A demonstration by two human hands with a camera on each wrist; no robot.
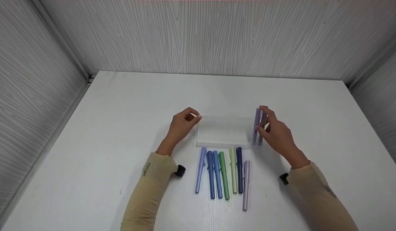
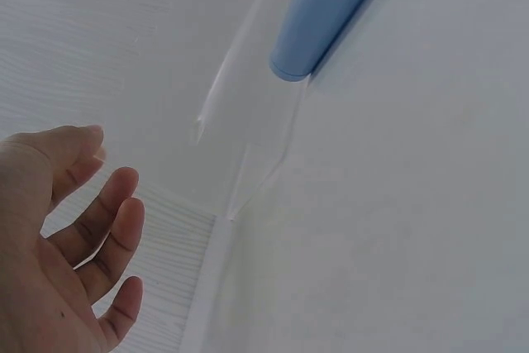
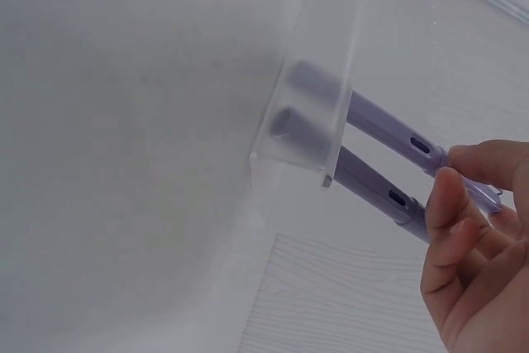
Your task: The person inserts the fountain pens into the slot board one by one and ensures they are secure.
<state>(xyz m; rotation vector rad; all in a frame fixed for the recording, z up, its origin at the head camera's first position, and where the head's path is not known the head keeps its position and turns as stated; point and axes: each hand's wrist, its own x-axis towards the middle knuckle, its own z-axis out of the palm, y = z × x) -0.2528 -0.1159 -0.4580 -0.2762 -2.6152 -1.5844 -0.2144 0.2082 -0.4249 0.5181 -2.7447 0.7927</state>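
My left hand pinches the upper left corner of a clear plastic box between thumb and forefinger. At the box's right end, my right hand holds a light purple pen between thumb and fingers. A second purple pen sits beside it, partly behind the fingers. The lower ends of both pens show blurred through the box wall in the right wrist view. In front of the box lie a periwinkle pen, two blue pens, a green pen and a yellow-green pen.
Right of the yellow-green pen lie a navy pen and a lilac pen, the lilac one nearer the front. Everything rests on a white table. Grey wood-grain panels rise behind it and at both sides.
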